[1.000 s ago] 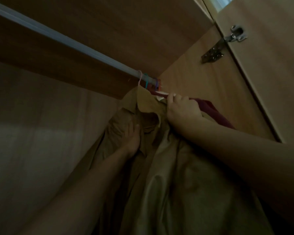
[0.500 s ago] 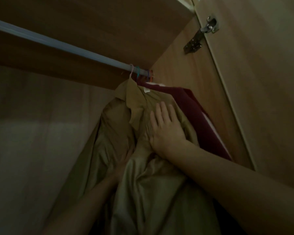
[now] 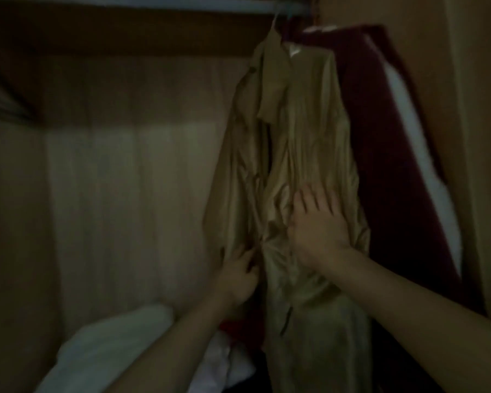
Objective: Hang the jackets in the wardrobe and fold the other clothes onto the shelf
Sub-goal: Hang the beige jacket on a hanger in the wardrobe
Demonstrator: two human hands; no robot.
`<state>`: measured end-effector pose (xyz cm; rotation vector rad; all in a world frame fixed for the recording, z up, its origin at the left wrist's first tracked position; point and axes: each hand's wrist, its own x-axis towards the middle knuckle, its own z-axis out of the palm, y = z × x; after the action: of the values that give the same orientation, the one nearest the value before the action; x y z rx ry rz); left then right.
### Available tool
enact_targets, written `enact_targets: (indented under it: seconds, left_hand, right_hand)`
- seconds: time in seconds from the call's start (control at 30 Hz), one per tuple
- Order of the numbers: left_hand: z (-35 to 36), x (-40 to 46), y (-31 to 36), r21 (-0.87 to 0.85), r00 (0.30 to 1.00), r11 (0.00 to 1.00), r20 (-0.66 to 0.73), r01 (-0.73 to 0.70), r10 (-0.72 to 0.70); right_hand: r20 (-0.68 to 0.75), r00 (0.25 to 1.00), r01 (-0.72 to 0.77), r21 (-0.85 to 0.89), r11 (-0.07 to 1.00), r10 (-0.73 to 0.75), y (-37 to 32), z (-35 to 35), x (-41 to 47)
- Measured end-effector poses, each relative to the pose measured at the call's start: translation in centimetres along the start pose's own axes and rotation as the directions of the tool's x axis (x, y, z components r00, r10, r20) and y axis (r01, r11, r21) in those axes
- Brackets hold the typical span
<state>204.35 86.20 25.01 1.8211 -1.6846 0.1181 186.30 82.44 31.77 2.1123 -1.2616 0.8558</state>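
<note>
While the crumpled tan satin jacket (image 3: 292, 154) hangs from the pale metal rail (image 3: 182, 2) just left of a dark maroon garment (image 3: 380, 137), your right hand (image 3: 318, 225) lies flat and spread on its front. Your left hand (image 3: 238, 275) pinches the front edge lower down. The jacket's long axis runs straight down, so smoothing goes downward; your right hand sits nearer its middle.

The rail (image 3: 182, 2) (top edge) is cropped; left hand (image 3: 237, 275) fingertips blurred.
</note>
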Motion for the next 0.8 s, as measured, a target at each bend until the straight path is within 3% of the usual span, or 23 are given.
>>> enact_targets:
  seconds: [0.1, 0.17, 0.27, 0.37, 0.43, 0.53, 0.63, 0.8]
  left_hand:
    - [0.0, -5.3, -3.0, 0.244, 0.997, 0.967, 0.039, -0.077, 0.07]
    - [-1.4, -8.1, -3.7, 0.361, 0.998, 0.931, -0.011, -0.049, 0.057]
    - [-3.4, -12.5, -3.7, 0.475, 0.998, 0.879, -0.017, -0.046, 0.062]
    - [-4.4, -17.0, -3.3, 0.537, 0.999, 0.843, 0.034, -0.044, 0.03]
    - [-4.5, -19.6, -3.5, 0.596, 0.994, 0.799, 0.102, -0.087, 0.032]
    - [-4.3, -22.9, -3.1, 0.512, 0.991, 0.854, 0.129, -0.097, 0.035]
    - [-3.3, -26.9, -2.7, 0.428, 0.99, 0.899, 0.138, -0.093, 0.036]
    - [-0.4, -34.1, -1.0, 0.372, 0.94, 0.917, 0.34, -0.146, 0.012]
  right_hand:
    - [0.04, 0.999, -0.03, 0.053, 0.998, 0.028, -2.4, 2.0, -4.7]
    - [0.134, 0.989, -0.07, 0.092, 0.993, 0.057, -3.7, 2.3, -7.1]
    - [0.28, 0.959, -0.077, 0.111, 0.991, 0.044, -5.5, 2.2, -10.9]
    - [0.478, 0.878, -0.142, 0.186, 0.972, 0.036, -7.4, 1.3, -15.1]
    - [0.475, 0.879, -0.172, 0.22, 0.96, 0.048, -8.5, 0.0, -17.4]
    - [0.399, 0.915, -0.172, 0.26, 0.95, 0.057, -9.7, -3.1, -20.8]
    - [0.514, 0.858, -0.252, 0.394, 0.884, 0.015, -10.5, -5.6, -25.2]
    - [0.633, 0.772, -0.281, 0.25, 0.927, 0.063, -10.3, -8.2, -33.5]
